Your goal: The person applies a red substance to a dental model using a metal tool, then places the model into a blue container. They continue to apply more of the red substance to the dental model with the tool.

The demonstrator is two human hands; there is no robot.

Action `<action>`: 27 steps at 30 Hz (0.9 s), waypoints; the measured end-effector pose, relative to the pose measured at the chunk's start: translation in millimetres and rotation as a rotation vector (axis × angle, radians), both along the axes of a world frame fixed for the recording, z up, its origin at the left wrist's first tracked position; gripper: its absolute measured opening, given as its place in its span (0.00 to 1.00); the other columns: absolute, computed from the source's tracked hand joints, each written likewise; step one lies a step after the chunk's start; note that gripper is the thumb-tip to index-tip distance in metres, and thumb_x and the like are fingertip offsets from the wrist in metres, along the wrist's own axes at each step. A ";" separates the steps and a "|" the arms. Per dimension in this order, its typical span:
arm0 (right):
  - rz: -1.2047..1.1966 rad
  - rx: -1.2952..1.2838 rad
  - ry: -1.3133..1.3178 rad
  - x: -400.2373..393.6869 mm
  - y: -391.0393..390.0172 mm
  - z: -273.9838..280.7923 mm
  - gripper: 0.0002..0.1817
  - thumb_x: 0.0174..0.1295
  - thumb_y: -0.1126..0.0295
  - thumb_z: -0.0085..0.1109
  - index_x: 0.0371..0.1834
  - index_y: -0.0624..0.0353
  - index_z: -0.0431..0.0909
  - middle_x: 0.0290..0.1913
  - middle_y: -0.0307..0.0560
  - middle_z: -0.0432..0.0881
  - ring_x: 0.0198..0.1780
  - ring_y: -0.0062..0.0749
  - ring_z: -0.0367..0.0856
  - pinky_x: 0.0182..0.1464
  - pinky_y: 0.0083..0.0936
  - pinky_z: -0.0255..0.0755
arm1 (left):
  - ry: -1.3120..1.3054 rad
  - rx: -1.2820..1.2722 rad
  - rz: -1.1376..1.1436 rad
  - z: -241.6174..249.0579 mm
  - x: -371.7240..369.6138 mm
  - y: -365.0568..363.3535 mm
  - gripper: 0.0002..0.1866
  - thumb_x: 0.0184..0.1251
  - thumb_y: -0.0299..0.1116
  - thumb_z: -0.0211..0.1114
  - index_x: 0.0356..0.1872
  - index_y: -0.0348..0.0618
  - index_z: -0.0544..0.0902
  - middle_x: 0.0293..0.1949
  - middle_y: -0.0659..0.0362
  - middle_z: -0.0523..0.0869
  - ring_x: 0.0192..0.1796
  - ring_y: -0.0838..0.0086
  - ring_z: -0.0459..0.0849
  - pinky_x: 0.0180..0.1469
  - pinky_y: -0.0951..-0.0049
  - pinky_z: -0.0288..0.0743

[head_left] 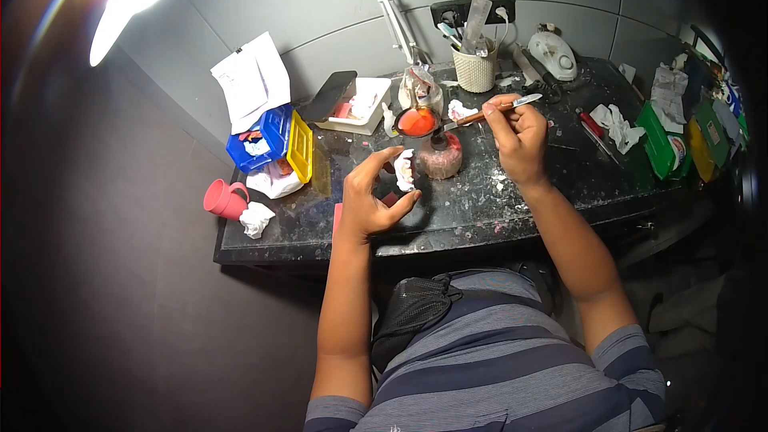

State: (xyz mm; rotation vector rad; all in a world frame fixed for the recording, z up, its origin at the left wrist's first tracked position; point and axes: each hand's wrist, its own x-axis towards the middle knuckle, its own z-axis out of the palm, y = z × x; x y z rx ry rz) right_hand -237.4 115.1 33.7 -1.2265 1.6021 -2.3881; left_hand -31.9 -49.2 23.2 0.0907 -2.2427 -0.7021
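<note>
Between the thumb and fingers of my left hand (pixel 374 192) is a white dental cast (pixel 405 170), held upright above the dark table. My right hand (pixel 518 138) grips a wax knife (pixel 488 112) by its brown handle. One end of the knife reaches left to the edge of a small round pan (pixel 417 121) of glowing red-orange wax. Below the pan stands a pinkish glass burner (pixel 441 156), just right of the cast. Another white and pink cast piece (pixel 461 110) lies behind the knife.
On the left of the black table (pixel 376 229) are a pink cup (pixel 226 199), crumpled tissue, blue and yellow boxes (pixel 272 140) and a white tray (pixel 370 118). Behind stand a woven pot (pixel 475 70) and a white device (pixel 552 54). A green box (pixel 658 141) is at right.
</note>
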 end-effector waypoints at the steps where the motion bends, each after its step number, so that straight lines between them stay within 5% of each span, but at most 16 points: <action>1: -0.012 0.000 0.001 0.1 -0.3 0.0 0.04 0.71 0.75 0.62 0.38 0.64 0.80 0.28 0.31 0.80 0.28 0.07 0.71 0.29 0.12 0.62 | -0.002 0.007 -0.001 -0.5 0.1 -0.6 0.34 0.43 0.39 0.79 0.56 0.36 0.83 0.41 0.54 0.88 0.40 0.70 0.85 0.42 0.72 0.75; 10: -0.020 -0.058 0.021 -5.7 -7.4 -8.1 0.04 0.71 0.74 0.62 0.37 0.62 0.80 0.29 0.34 0.82 0.29 0.10 0.74 0.30 0.15 0.65 | -0.039 0.060 0.009 -0.2 2.2 0.0 0.36 0.43 0.40 0.80 0.58 0.36 0.83 0.45 0.53 0.89 0.44 0.69 0.86 0.47 0.70 0.77; 13: -0.073 -0.078 0.084 -2.6 -7.8 -3.7 0.05 0.71 0.74 0.60 0.36 0.64 0.80 0.29 0.40 0.85 0.31 0.15 0.81 0.32 0.18 0.74 | 0.001 0.033 -0.007 1.5 -1.7 2.5 0.35 0.42 0.36 0.80 0.57 0.36 0.83 0.46 0.49 0.90 0.46 0.65 0.89 0.52 0.66 0.80; 16: -0.114 -0.107 0.096 -9.4 -14.2 -13.4 0.07 0.68 0.72 0.62 0.32 0.60 0.80 0.27 0.38 0.84 0.28 0.14 0.78 0.29 0.20 0.71 | -0.004 0.050 -0.001 -0.4 -3.1 3.8 0.34 0.43 0.35 0.78 0.56 0.33 0.83 0.47 0.48 0.89 0.50 0.61 0.88 0.59 0.64 0.78; 27: -0.154 -0.087 0.115 2.1 -2.2 2.2 0.07 0.69 0.70 0.63 0.35 0.61 0.79 0.25 0.33 0.80 0.26 0.10 0.72 0.28 0.17 0.65 | -0.021 0.036 -0.039 1.0 -0.5 6.9 0.34 0.48 0.34 0.77 0.58 0.30 0.80 0.49 0.48 0.87 0.51 0.61 0.85 0.60 0.64 0.75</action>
